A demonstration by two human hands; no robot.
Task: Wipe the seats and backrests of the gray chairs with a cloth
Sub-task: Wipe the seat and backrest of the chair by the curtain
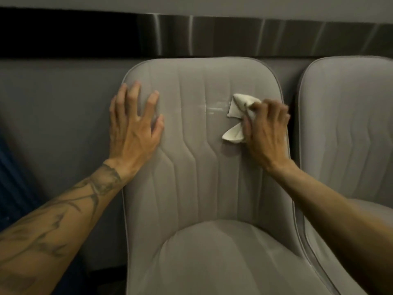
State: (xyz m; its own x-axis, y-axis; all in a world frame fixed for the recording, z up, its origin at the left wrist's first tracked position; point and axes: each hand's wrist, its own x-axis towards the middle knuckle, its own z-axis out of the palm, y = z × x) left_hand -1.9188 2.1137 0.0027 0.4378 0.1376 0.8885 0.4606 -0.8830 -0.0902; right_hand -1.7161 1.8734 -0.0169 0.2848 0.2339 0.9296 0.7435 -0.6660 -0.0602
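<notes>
Against the backrest (191, 145) of the middle gray chair (212, 252), a white cloth (236, 116) sits bunched on the right side, pale streak just left of it. Right hand (265, 128) grips the cloth, fingers curled, pressing it on the fabric. Left hand (134, 122) lies flat, fingers spread, on the backrest's left edge. Second gray chair (348, 124) just beside on the right; metal strip (234, 35) on the wall above.

The scene is viewed from a single head-worn camera, aimed forward and down, held close to a gray chair's backrest (202, 145); both hands are seen within reach.
</notes>
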